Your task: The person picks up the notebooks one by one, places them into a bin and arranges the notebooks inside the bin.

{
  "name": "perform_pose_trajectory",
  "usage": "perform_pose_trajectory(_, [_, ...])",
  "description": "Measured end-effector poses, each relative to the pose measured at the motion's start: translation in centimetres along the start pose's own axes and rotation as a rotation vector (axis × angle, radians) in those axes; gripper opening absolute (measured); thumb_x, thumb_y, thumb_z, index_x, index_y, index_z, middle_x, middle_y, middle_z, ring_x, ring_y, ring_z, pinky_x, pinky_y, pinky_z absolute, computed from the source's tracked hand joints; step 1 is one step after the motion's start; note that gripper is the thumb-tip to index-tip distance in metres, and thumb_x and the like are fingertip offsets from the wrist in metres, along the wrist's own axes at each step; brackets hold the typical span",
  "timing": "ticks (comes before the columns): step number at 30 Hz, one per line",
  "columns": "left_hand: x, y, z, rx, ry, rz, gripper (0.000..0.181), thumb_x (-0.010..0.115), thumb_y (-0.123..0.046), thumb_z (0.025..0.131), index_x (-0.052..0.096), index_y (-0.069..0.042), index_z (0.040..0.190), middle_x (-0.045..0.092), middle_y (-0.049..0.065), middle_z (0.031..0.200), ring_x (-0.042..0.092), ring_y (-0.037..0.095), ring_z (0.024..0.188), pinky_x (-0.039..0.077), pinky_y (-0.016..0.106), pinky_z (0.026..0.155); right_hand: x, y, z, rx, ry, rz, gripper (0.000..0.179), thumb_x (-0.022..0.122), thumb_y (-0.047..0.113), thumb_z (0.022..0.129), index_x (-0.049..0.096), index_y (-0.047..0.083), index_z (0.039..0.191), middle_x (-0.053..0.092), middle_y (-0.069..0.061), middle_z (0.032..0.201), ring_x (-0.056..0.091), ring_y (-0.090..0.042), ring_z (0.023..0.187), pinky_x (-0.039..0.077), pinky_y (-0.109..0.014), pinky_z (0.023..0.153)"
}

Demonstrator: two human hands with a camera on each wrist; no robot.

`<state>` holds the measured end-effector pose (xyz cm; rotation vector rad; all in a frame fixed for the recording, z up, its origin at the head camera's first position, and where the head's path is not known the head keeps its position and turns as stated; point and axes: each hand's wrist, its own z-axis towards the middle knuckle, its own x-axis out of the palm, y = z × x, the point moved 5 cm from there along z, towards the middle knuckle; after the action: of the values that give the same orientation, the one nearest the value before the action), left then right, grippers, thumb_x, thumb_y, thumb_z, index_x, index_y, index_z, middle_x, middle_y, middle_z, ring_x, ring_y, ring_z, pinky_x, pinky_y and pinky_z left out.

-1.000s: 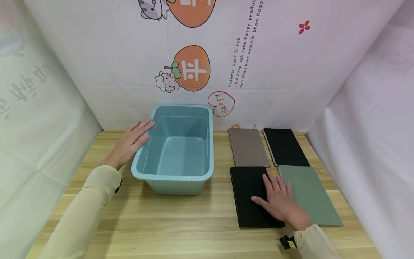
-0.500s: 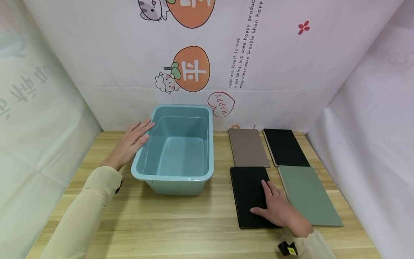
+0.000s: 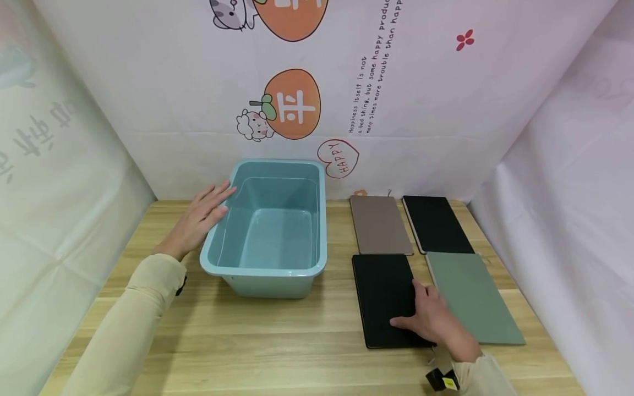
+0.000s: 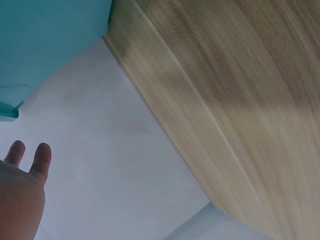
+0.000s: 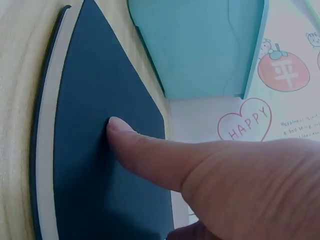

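My right hand (image 3: 432, 318) is at the right edge of a black notebook (image 3: 380, 291) lying on the table. Its thumb presses on the cover while the other fingers curl at the edge; their tips are hidden. In the right wrist view, the thumb (image 5: 150, 155) lies on the dark cover (image 5: 95, 85), and the pale page edge shows. My left hand (image 3: 195, 220) rests with extended fingers on the left rim of a light blue plastic tub (image 3: 264, 271), which holds nothing. Only part of that hand (image 4: 22, 195) shows in the left wrist view.
Beyond the held notebook lies a brown notebook (image 3: 381, 225), with a second black notebook (image 3: 438, 225) to its right. A green notebook (image 3: 475, 297) lies just right of my right hand. A printed white cloth (image 3: 421, 110) hangs behind the wooden table (image 3: 277, 341).
My right hand's fingers have drawn back from spread flat on the black notebook to curled at its right edge, with the thumb on the cover. The left hand and tub stay put.
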<state>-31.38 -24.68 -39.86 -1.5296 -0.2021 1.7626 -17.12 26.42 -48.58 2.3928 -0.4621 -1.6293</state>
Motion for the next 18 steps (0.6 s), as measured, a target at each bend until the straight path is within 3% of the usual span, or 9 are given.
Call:
perform_pose_trajectory(7, [0.1,-0.1,-0.1,0.001,0.002,-0.002,0.052,0.042,-0.042,0.109,0.032,-0.038,0.16,0.018,-0.009,0.172,0.009,0.036,0.16,0.01,0.071,0.122,-0.2,-1.0,0.8,0.065,0.036,0.05,0.128,0.088,0.058,0.072,0.021,-0.015,0.153,0.029,-0.049,0.145,0.039,-0.062,0.131,0.044,-0.065,0.103])
perform_pose_trajectory(18, [0.0,-0.3,-0.1,-0.006,0.005,-0.015,0.052,0.042,-0.041,0.109,0.033,-0.037,0.16,0.017,-0.009,0.172,0.008,0.033,0.161,0.01,0.071,0.122,-0.1,-1.7,0.8,0.009,0.009,0.12,0.121,0.087,0.054,0.074,0.026,-0.016,0.152,0.041,-0.044,0.147,0.044,-0.059,0.133,0.045,-0.063,0.104])
